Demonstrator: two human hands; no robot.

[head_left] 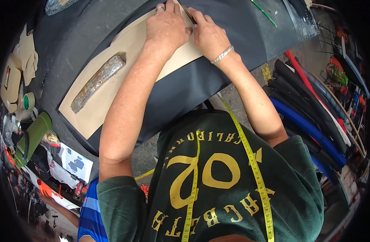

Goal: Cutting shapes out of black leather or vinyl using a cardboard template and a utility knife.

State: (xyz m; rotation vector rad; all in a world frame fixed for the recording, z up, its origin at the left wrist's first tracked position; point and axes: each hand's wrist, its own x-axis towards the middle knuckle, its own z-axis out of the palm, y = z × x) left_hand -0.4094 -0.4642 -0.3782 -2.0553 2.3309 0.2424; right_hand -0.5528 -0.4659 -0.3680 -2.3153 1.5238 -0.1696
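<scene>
Left hand (pixel 167 27) lies palm-down; right hand (pixel 210 39) curls its fingers.

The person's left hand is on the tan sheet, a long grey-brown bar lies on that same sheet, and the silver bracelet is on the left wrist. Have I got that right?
Not quite: the head view shows the silver bracelet on the right wrist. The left hand is on the tan sheet, and the bar lies there too.
</scene>
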